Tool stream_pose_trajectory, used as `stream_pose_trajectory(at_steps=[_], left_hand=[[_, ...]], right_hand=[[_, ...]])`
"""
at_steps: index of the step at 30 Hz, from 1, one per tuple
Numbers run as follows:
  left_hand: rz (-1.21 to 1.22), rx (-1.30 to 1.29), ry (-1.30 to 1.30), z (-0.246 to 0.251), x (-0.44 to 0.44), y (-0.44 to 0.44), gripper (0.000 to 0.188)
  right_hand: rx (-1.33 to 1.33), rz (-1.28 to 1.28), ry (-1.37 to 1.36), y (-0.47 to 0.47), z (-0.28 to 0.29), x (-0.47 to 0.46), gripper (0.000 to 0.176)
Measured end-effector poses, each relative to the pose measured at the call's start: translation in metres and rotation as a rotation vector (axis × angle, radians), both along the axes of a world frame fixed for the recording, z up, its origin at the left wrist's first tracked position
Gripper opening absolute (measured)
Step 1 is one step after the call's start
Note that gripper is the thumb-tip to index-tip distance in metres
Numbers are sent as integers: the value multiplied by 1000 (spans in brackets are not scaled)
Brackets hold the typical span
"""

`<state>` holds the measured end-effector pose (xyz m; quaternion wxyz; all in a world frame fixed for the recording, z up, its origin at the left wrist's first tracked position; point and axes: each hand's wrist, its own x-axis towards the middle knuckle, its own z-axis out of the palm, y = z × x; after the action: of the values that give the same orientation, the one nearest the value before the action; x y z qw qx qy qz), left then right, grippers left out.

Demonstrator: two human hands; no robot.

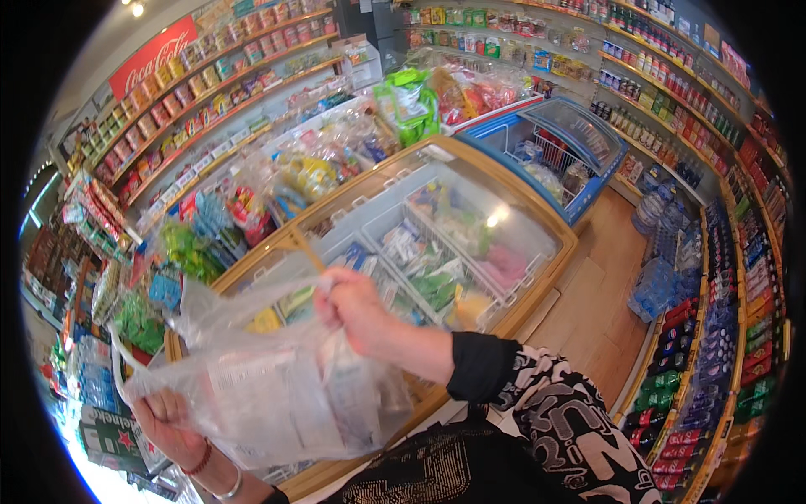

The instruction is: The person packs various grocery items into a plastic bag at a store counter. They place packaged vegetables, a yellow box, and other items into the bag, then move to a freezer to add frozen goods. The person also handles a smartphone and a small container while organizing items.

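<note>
My right hand [352, 309] is closed on the upper edge of a translucent white plastic bag [271, 403]. On the lower left, my left hand [167, 422] grips the same bag near its other edge. The bag is spread between both hands and holds packages, one with a printed label, seen only dimly through the film. A glass-topped chest freezer [570, 236] with a tan frame lies beneath and beyond the bag. Inside it, wire baskets hold frozen packs.
A blue chest freezer [463, 135] stands beyond the first. Bagged goods [308, 176] are heaped along the freezer's far side. Stocked shelves [208, 88] line the walls. Bottled drinks [683, 372] stand at the right, beside a strip of tiled floor [592, 271].
</note>
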<state>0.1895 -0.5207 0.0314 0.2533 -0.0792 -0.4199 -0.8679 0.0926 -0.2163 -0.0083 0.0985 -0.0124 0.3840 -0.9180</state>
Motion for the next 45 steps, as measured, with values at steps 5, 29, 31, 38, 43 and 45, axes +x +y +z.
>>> stream_pose_trajectory(at_steps=[5,29,31,38,43,45], left_hand=[[200,-365,42,-11,-23,58,23],[596,-671,-575,-82,-3,207,44],[695,-701,-567,-85,-4,216,45],[745,55,-516,-104,-14,192,20],[852,174,-371,-93,-7,172,33],[877,174,-348,-84,2,169,34]], right_hand=[[101,317,42,43,-27,-21,16],[1128,38,583,241,-102,-153,22],[980,-112,311,351,-161,-168,23],[1986,-544,167,581,-273,-178,37],[2149,-558,95,576,-300,-193,44],[2184,-582,92,567,-301,-197,45]])
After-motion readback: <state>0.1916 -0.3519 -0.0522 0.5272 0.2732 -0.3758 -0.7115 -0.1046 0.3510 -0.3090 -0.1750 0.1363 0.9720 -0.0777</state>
